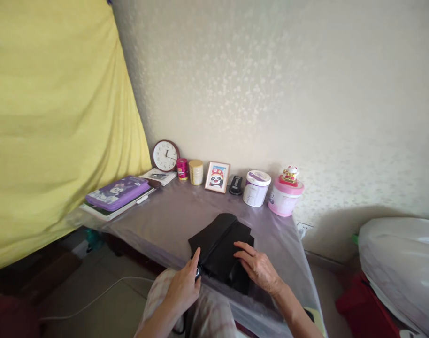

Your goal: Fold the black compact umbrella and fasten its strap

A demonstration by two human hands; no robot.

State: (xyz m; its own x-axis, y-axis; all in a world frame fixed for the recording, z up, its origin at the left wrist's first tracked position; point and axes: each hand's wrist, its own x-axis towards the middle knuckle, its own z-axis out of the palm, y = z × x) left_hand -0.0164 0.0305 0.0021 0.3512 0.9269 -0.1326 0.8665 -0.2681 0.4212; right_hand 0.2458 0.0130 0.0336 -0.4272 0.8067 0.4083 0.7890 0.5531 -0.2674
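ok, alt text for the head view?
Both hands rest on a folded black cloth at the near edge of a covered table: left hand at its corner, right hand flat on top. A clock, tins and framed picture line the wall.

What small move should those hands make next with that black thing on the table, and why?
Probably smooth the black folded item flat with the right hand. It lies near the table edge, its flaps seem uneven, the right hand already rests flat on it, and the left hand pinches its near corner, steadying it.
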